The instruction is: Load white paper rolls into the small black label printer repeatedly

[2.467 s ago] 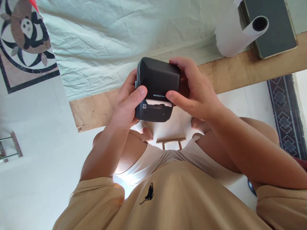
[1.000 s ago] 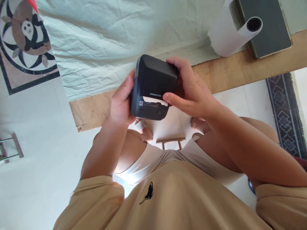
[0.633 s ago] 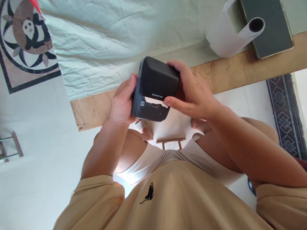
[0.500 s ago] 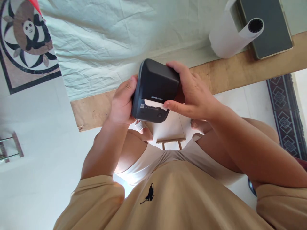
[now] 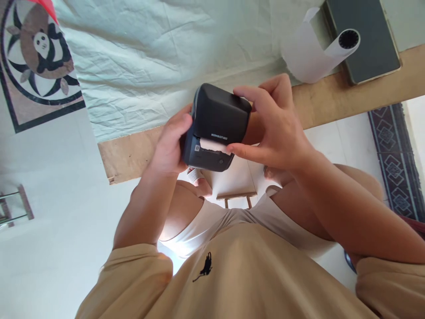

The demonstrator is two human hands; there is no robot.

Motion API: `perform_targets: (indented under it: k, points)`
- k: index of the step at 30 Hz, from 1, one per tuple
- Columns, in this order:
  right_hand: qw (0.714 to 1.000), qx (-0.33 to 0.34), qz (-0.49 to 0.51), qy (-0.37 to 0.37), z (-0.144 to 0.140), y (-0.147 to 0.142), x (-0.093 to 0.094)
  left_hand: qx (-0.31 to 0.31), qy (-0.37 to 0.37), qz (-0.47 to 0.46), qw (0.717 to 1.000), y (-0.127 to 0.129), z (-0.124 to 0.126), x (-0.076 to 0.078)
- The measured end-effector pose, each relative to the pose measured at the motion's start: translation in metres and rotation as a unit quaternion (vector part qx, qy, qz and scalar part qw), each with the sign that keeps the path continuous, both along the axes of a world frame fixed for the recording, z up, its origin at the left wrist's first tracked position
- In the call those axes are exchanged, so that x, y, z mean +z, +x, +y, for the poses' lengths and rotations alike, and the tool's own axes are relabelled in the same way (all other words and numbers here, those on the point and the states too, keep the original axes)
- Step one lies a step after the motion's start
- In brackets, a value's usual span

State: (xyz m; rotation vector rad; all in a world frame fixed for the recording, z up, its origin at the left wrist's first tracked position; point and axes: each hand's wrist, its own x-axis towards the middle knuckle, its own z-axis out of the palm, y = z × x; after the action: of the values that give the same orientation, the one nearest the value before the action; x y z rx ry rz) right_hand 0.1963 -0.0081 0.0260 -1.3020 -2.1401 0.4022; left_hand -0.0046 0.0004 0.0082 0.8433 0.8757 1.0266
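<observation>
A black label printer (image 5: 221,110) marked NIIMBOT is held over the table's front edge, with a torn-edged white paper strip (image 5: 212,145) sticking out of its slot. My left hand (image 5: 172,144) is closed around the printer's left side, its thumb along the edge and its other fingers hidden underneath. At the right side, my right hand (image 5: 275,124) spans the printer. Its index fingertip touches the upper right edge, and the thumb tip lies at the right end of the paper strip. The middle finger is bent and lifted away.
A pale green cloth (image 5: 149,57) covers most of the table, leaving a wooden edge (image 5: 133,155) bare. To the right stand a curled white sheet roll (image 5: 305,57) and a dark flat tablet-like slab (image 5: 365,40). A small wooden stool (image 5: 236,195) shows below.
My right hand has shifted slightly, its middle finger lifting off the printer while index finger and thumb stay on it. The printer is nearly in the same place.
</observation>
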Motion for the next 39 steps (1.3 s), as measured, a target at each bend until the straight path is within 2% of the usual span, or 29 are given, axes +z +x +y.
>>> perform_targets:
  k: [2,4,6,10,13,16,19,22,24,28,34,39]
  points:
    - [1.0,-0.01,-0.008,0.018,-0.004,0.001,0.006,-0.02,0.031,-0.003,0.999,-0.002,-0.001,-0.001]
    - [1.0,-0.008,0.012,0.022,-0.008,0.002,0.011,-0.012,0.044,0.002,0.999,-0.003,-0.003,-0.001]
    - [0.997,-0.018,0.071,0.021,-0.012,0.0,0.015,-0.003,0.049,0.012,0.999,-0.002,-0.004,0.0]
    - [0.972,-0.053,0.23,0.01,-0.012,-0.006,0.013,-0.034,0.055,0.016,0.998,0.001,-0.005,0.003]
    - [0.958,-0.076,0.276,0.036,-0.007,-0.01,0.006,-0.03,0.06,0.02,0.998,0.003,-0.005,0.004]
    - [0.971,-0.085,0.219,0.045,-0.005,-0.014,0.001,-0.046,0.049,0.021,0.998,0.003,-0.005,0.004]
    - [0.993,-0.104,0.056,0.023,-0.006,-0.019,0.006,-0.056,0.059,0.022,0.996,0.002,-0.006,0.005]
    - [0.985,-0.139,-0.101,-0.026,-0.008,-0.025,0.015,-0.052,0.072,0.043,0.995,0.0,-0.007,0.008]
    - [0.977,-0.138,-0.156,-0.047,-0.008,-0.027,0.02,-0.058,0.073,0.051,0.994,-0.001,-0.008,0.008]
    - [0.978,-0.082,-0.18,-0.073,-0.007,-0.027,0.026,-0.058,0.062,0.033,0.996,-0.002,-0.009,0.006]
    - [0.983,-0.058,-0.11,-0.135,-0.004,-0.024,0.03,-0.05,0.061,0.04,0.996,-0.002,-0.008,0.006]
    - [0.974,-0.027,-0.165,-0.15,-0.005,-0.021,0.03,-0.071,0.065,0.029,0.995,-0.003,-0.008,0.006]
